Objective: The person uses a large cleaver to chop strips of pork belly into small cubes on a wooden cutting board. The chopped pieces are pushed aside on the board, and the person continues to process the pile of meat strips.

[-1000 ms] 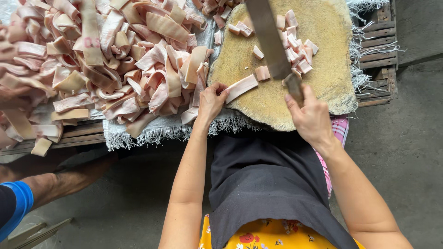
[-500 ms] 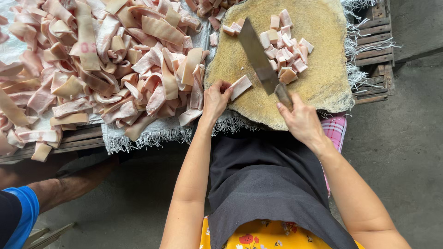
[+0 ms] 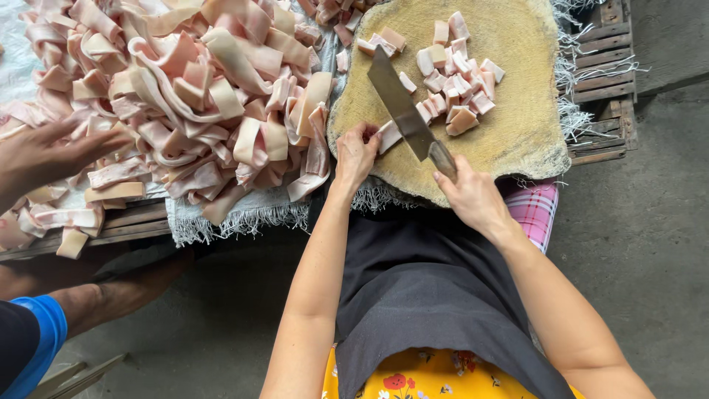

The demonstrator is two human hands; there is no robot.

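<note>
Two hands at round chopping block (image 3: 517, 133), right hand (image 3: 473, 196) gripping cleaver (image 3: 402, 103), left hand (image 3: 357, 151) pinching pork-skin strip (image 3: 389, 136)

- A pale pink strip of pork skin (image 3: 389, 136) lies flat on the round yellowish chopping block (image 3: 517, 125), its near end under the left grip (image 3: 357, 151).
- A broad steel cleaver (image 3: 402, 107) slants up-left from the right grip (image 3: 473, 196), edge at the strip.
- Cut pink cubes (image 3: 454, 74) lie heaped beyond the blade.
</note>
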